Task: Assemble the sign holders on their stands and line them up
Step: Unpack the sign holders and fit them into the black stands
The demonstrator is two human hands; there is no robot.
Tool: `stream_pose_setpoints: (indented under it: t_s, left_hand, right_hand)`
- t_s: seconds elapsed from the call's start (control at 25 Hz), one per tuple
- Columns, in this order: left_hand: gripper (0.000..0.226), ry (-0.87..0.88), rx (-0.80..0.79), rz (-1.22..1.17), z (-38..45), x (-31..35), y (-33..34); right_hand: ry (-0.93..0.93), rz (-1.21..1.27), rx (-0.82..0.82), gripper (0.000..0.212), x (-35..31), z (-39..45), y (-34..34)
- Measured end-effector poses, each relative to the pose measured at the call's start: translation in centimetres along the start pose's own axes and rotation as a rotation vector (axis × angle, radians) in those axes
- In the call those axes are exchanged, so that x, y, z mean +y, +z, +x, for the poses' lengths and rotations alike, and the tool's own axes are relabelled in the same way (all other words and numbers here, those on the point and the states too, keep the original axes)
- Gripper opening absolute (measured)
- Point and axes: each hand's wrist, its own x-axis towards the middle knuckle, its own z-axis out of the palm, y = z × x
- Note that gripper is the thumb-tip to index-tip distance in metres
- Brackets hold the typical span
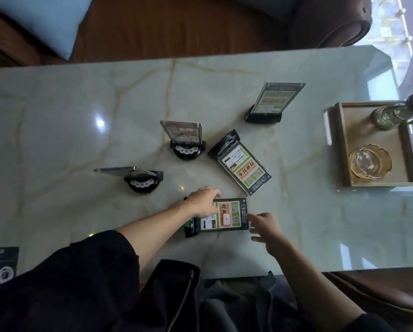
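Observation:
Several acrylic sign holders with green cards and black stands sit on the marble table (81, 116). The nearest sign holder (229, 215) lies flat on its stand near the front edge. My left hand (204, 202) rests on its left end, fingers curled over the stand. My right hand (264, 227) touches its right edge with fingers spread. A second holder (245, 167) lies flat and tilted behind it. Two holders stand upright on their stands, one mid-table (184, 137) and one farther right (273, 101). At the left, another holder (138, 177) is seen edge-on on its stand.
A wooden tray (342, 144) at the right holds an amber glass ashtray (369, 161) and a glass bottle (397, 111). A brown leather sofa (176, 27) with a blue cushion (42, 17) lies beyond the table. A dark card (0, 265) lies at the front left.

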Motion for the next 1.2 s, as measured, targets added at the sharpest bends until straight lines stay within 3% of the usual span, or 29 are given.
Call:
stream_pose_setpoints:
  t_s: [0.08,0.2,0.36,0.44,0.6,0.72,0.88,1.04,1.2]
  left_hand:
    - [0.047,0.009,-0.013,-0.008,-0.1,-0.6,0.4]
    - [0.026,0.036,-0.076,0.024,-0.6,-2.1,0.7]
    - [0.02,0.109,-0.099,-0.099,-2.3,-4.3,0.4]
    - [0.019,0.135,-0.028,-0.172,-3.0,-5.2,-0.7]
    - [0.016,0.14,0.221,-0.313,-4.0,-6.2,-3.8]
    - [0.011,0.164,0.388,-0.414,-4.5,-6.2,-5.8]
    - [0.003,0.171,0.55,-0.507,-5.1,-6.3,-7.4]
    - [0.005,0.202,0.634,-0.611,-5.9,-6.2,-7.8]
    - [0.021,0.204,0.599,-0.723,-6.0,-6.6,-6.9]
  right_hand:
    - [0.061,0.098,-0.01,0.018,0.9,-0.5,1.1]
    - [0.102,0.187,-0.046,0.014,1.6,-1.2,2.8]
    - [-0.037,0.018,0.022,0.012,1.3,-2.2,4.6]
    - [-0.139,-0.012,0.086,0.01,-0.3,-2.5,4.8]
    - [-0.304,0.125,-0.022,0.011,-5.5,-3.2,4.0]
    - [-0.539,0.007,0.019,0.002,-9.5,-3.8,4.2]
    - [-0.759,-0.194,0.119,0.006,-13.7,-4.4,5.1]
    - [-0.924,-0.323,0.161,0.003,-15.3,-5.1,5.6]
    - [-1.079,-0.475,0.183,0.01,-14.6,-6.1,6.2]
